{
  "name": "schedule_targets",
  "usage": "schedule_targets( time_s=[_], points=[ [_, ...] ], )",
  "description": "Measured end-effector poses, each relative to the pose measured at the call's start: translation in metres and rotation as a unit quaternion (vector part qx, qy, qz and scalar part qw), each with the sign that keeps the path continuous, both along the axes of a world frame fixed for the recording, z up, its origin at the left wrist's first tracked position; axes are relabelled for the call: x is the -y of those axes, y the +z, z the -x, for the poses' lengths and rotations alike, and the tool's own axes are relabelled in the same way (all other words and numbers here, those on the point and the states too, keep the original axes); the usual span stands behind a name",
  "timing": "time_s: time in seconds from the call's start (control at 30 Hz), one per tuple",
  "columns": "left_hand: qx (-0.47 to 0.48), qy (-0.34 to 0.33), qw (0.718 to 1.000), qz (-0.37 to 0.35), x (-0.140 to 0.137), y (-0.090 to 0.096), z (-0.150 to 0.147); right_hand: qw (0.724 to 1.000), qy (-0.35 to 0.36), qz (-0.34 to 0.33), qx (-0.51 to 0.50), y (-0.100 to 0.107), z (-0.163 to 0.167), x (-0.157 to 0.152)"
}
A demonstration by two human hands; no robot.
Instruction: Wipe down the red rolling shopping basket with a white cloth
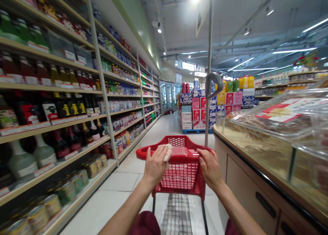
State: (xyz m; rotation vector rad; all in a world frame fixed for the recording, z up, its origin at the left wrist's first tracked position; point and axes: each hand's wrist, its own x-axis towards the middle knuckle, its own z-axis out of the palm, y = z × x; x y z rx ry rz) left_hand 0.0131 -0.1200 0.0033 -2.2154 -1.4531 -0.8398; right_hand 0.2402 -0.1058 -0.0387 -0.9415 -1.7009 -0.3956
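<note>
In the head view a red plastic shopping cart [179, 175] stands straight in front of me, with mesh sides and a smooth rim-like handle [183, 158]. My left hand [155, 166] is closed over the handle's left part, and a crumpled white tissue [167, 153] is pinched by its thumb side. On the right part of the same handle lies my right hand [210, 168], its fingers curled over the bar. Through the mesh something pinkish shows in the basket, but I cannot make out what it is.
Tall shelves [77, 91] of bottles and cans line the left side. A glass-topped counter [256, 149] with packaged food runs close by on the right. Ahead, stacked drink boxes [196, 108] stand on a blue pallet, near a metal pole [208, 50]. Tiled floor [123, 182] lies between.
</note>
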Motion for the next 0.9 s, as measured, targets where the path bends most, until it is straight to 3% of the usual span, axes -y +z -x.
schedule_targets(
  time_s=[0.07, 0.13, 0.3, 0.37, 0.5, 0.57, 0.77, 0.83, 0.9],
  points=[
    [0.025, 0.055, 0.998, -0.004, -0.004, -0.003, 0.025, 1.0, -0.002, 0.001, -0.004, 0.0, 0.002, 0.0],
    [0.037, 0.077, 0.996, -0.016, -0.005, -0.006, 0.032, 1.0, -0.006, -0.003, -0.01, -0.001, 0.004, -0.002],
    [-0.017, -0.007, 0.999, -0.036, 0.002, -0.009, -0.003, 1.0, -0.008, -0.011, -0.01, -0.001, 0.004, -0.003],
    [-0.027, -0.01, 0.999, -0.034, 0.001, -0.007, 0.001, 1.0, -0.007, -0.01, -0.005, -0.001, 0.002, -0.002],
    [0.007, 0.073, 0.997, -0.028, -0.006, -0.007, 0.044, 1.0, -0.006, 0.0, -0.006, 0.0, 0.003, -0.001],
    [0.027, 0.1, 0.994, -0.031, -0.008, -0.008, 0.05, 1.0, -0.008, 0.002, -0.009, -0.001, 0.005, -0.002],
    [-0.018, -0.007, 0.999, -0.036, 0.002, -0.011, -0.007, 1.0, -0.005, -0.006, 0.004, -0.001, 0.003, -0.003],
    [-0.027, -0.013, 0.999, -0.036, 0.001, -0.01, -0.001, 1.0, -0.003, -0.009, 0.008, 0.0, 0.001, -0.002],
    [-0.02, 0.018, 0.999, -0.032, -0.003, -0.011, 0.023, 1.0, -0.002, -0.009, 0.012, 0.0, 0.0, -0.001]
  ],
)
